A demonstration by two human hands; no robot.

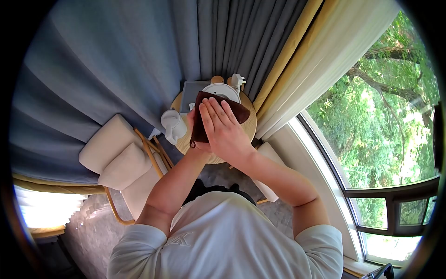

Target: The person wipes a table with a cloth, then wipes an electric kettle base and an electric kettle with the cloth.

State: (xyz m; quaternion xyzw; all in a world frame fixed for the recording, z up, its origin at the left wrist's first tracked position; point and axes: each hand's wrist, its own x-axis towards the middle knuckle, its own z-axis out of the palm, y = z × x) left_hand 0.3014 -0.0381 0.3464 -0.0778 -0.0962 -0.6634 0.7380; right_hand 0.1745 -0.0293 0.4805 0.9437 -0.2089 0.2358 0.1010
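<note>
White T-shirt [223, 232] fabric fills the foreground; beyond it the right hand [225, 132] lies flat, fingers straight, on a dark brown cloth [199, 128], with the left hand [203, 147] mostly hidden underneath, so how far it closes cannot be told. Past them, a round wooden table [249, 122] bears a white kettle [173, 124], and grey-blue curtains [107, 69] hang behind.

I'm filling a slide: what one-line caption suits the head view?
Right hand flat on a brown cloth, left hand partly hidden beneath, beside a round table bearing a white kettle.
</note>
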